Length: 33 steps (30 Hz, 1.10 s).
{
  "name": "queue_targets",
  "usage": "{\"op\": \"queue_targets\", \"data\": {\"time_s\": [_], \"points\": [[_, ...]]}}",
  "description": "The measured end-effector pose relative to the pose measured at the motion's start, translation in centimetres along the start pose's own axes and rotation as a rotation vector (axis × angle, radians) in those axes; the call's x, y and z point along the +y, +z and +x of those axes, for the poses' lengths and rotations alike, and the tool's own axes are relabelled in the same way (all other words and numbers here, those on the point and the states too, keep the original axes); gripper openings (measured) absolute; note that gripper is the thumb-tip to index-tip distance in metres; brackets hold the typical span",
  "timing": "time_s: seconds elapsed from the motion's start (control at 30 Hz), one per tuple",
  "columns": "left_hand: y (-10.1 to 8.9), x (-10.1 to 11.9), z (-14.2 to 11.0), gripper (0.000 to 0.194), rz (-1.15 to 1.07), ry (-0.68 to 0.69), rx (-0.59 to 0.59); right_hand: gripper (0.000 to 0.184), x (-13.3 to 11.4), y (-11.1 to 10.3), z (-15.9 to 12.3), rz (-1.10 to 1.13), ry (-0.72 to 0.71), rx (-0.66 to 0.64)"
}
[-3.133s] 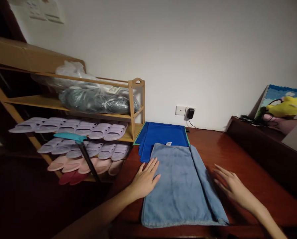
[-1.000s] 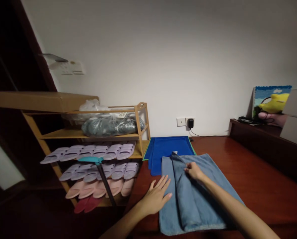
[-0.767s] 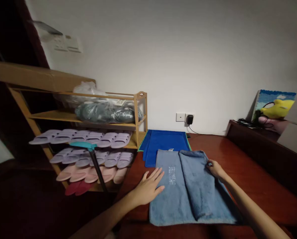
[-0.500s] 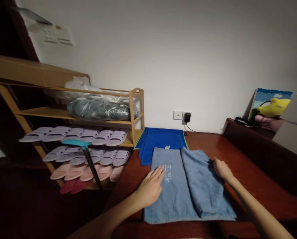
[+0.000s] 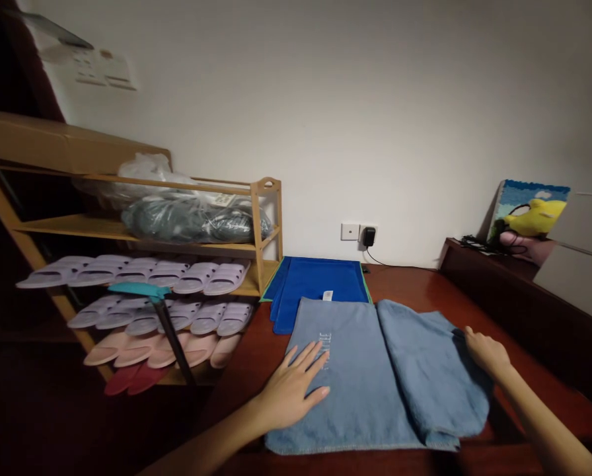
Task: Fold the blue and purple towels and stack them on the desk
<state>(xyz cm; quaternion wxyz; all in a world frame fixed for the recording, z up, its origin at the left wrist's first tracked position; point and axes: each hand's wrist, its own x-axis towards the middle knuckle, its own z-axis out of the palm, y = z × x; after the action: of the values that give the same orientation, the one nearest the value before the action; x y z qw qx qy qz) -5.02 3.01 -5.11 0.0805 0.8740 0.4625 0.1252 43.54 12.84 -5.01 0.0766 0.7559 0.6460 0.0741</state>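
Note:
A light blue towel (image 5: 365, 370) lies spread on the dark red wooden table (image 5: 415, 284), its right part still doubled over. My left hand (image 5: 291, 387) lies flat with fingers spread on the towel's left edge. My right hand (image 5: 484, 350) is closed on the towel's right edge, holding the folded layer. Behind the towel lies a folded bright blue towel (image 5: 318, 284) near the wall.
A bamboo shoe rack (image 5: 261, 231) with several lilac and pink slippers and a plastic bag stands left of the table. A teal-headed dark pole (image 5: 162, 311) leans before it. A wall socket with charger (image 5: 368, 235) is behind; a raised ledge with a picture (image 5: 528, 211) is at right.
My right hand has pulled the towel's folded layer from the middle out to the right, opening the towel wider. My left hand has stayed pressing on the left edge.

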Motion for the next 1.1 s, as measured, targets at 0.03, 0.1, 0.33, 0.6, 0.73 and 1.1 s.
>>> {"op": "queue_targets", "data": {"time_s": [0.03,0.1,0.33,0.6,0.73,1.1], "points": [[-0.2,-0.1,-0.3,0.057,0.001,-0.002,-0.001,0.038,0.5,0.6,-0.1,-0.008,0.01,-0.005],[-0.7,-0.4,-0.8,0.057,0.006,-0.011,-0.009,0.04,1.6,1.4,-0.1,-0.017,0.031,-0.015],[-1.6,-1.0,-2.0,0.058,0.033,0.008,-0.02,0.038,4.8,2.4,2.0,0.034,0.139,-0.044],[-4.2,-5.3,5.3,0.035,0.236,-0.169,0.268,0.043,1.9,3.3,6.5,0.311,0.0,0.133],[-4.4,-9.0,9.3,0.033,0.311,-0.345,0.288,0.048,0.4,4.3,8.3,0.337,0.136,0.16],[-2.9,-12.0,9.8,0.008,-0.257,-0.39,0.397,0.034,3.8,7.7,10.3,0.344,0.172,0.215]]}}
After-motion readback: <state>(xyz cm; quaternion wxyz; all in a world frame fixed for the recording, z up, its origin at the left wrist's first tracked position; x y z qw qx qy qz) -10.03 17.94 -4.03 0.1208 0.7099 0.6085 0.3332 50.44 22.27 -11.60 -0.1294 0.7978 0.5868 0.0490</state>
